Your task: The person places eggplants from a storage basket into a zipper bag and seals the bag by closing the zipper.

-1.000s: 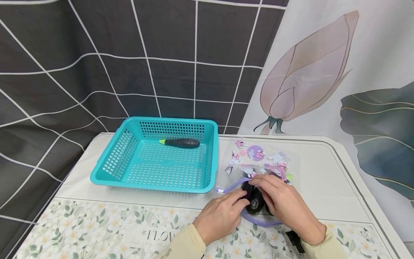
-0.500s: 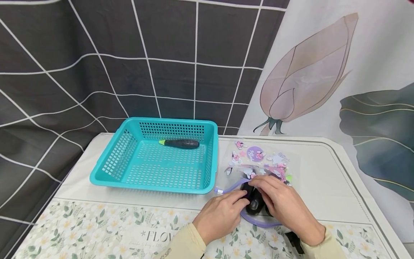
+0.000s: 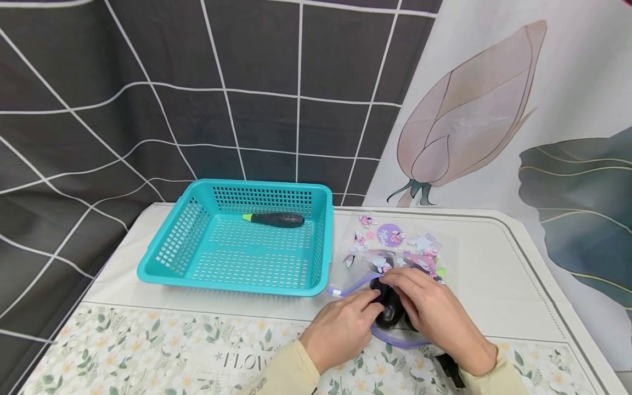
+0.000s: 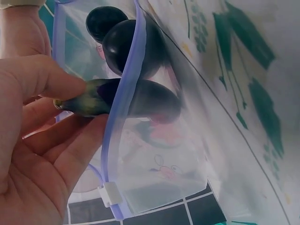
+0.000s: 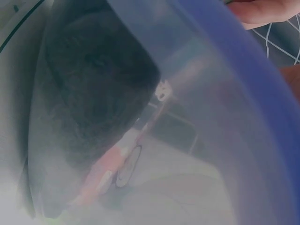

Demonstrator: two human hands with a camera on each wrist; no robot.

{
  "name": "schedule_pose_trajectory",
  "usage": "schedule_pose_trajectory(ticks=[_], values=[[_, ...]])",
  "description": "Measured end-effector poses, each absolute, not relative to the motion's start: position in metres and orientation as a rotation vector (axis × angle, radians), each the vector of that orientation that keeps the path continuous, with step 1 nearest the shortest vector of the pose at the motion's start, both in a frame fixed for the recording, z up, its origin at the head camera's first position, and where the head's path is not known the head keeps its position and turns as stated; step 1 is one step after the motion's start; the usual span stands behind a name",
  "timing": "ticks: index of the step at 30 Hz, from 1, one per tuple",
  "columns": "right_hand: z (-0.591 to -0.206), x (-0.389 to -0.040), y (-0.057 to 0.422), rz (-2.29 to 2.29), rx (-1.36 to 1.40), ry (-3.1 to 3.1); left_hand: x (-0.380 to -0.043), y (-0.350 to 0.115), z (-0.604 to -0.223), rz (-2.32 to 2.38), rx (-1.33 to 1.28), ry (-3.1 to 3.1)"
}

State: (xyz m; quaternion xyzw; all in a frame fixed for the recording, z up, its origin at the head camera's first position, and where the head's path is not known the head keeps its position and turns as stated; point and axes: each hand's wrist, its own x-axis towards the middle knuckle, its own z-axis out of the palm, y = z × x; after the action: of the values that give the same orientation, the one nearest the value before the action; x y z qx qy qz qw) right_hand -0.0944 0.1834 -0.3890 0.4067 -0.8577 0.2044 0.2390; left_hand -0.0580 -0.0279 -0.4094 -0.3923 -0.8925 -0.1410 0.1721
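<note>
A clear slider bag [image 3: 355,255] with pink and purple cartoon prints lies on the table, its lilac mouth facing me. My left hand [image 3: 338,332] pinches a small dark eggplant [image 4: 91,97] between thumb and fingers near its stem end. The eggplant's blunt end is inside the bag, as the left wrist view shows. Two more dark eggplants [image 4: 129,47] show beside it in the bag. Over the bag's mouth, my right hand [image 3: 434,307] holds the far rim with bent fingers; its exact grip is partly hidden. The white slider [image 4: 110,193] sits at one end of the zip.
Left of the bag stands a turquoise perforated basket [image 3: 227,287], with one dark eggplant [image 3: 277,219] with a green stem lying in it. A flowered cloth [image 3: 148,351] covers the table's near part. Behind hangs a dark curtain [image 3: 261,120] with white grid lines.
My left hand has shifted slightly right, towards the bag, together with the pinched eggplant. The right hand, bag and basket look the same.
</note>
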Motion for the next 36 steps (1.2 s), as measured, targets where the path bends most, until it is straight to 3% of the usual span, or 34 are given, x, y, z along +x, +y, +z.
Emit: schedule_pose_trajectory(ticks=[36], values=[[-0.390,-0.095,0.182,0.565,1.127,-2.325,-0.067,-0.011,-0.413,-0.121,-1.088,-2.542]])
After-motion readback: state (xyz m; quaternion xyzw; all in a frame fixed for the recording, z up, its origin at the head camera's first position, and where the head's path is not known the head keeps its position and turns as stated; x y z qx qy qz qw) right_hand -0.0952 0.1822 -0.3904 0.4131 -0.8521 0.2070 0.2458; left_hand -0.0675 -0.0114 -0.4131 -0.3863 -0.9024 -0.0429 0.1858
